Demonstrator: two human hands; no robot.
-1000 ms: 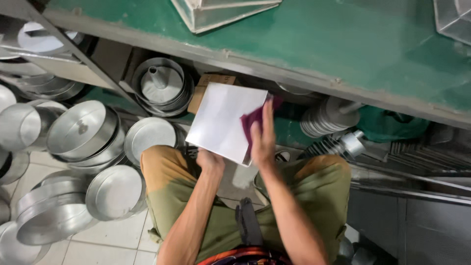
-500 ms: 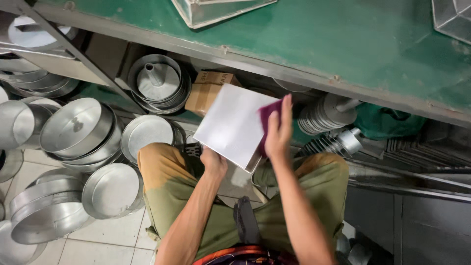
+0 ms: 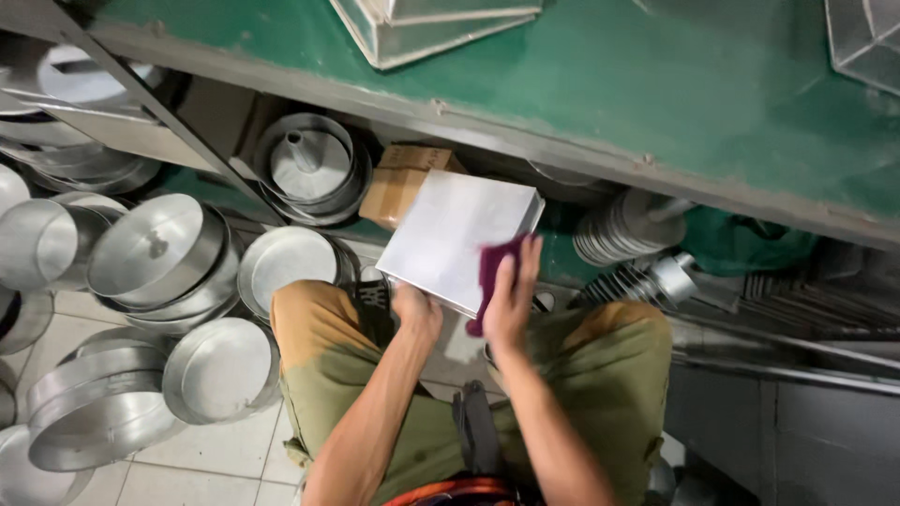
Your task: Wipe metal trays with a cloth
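I sit with my knees apart and hold a square metal pan (image 3: pixel 455 234) upside down over my lap. My left hand (image 3: pixel 417 309) grips its near edge from below. My right hand (image 3: pixel 511 300) presses a dark purple cloth (image 3: pixel 489 272) against the pan's flat bottom near its right corner.
Many round aluminium pans (image 3: pixel 150 248) lie stacked on the tiled floor at left. A ring mould (image 3: pixel 305 164) and a cardboard box (image 3: pixel 398 183) sit under the green workbench (image 3: pixel 656 103). Square metal trays (image 3: pixel 422 23) rest on the bench top. Stacked metal discs (image 3: pixel 619 230) lie at right.
The pan and both hands have shifted slightly right and lower in view. My right hand has slid the cloth down the pan's surface toward its near right corner.
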